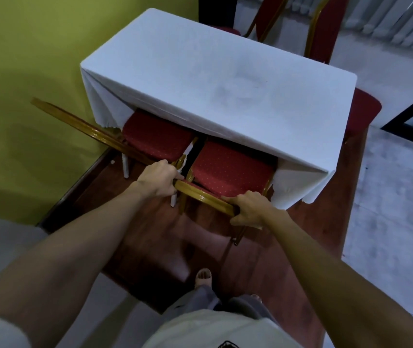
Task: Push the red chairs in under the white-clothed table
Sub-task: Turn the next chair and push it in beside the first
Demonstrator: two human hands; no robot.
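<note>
A white-clothed table stands ahead of me. Two red chairs with gold frames are tucked partly beneath its near side. My left hand and my right hand both grip the gold top rail of the right chair, one at each end. Its seat's front part is hidden under the cloth. The left chair sits beside it, its gold backrest rail slanting out to the left. Another red seat pokes out at the table's right end.
A green wall runs close on the left. Two more red chairs stand behind the table near window blinds. The table stands on a dark red floor strip; my feet are below the chair. Grey floor lies to the right.
</note>
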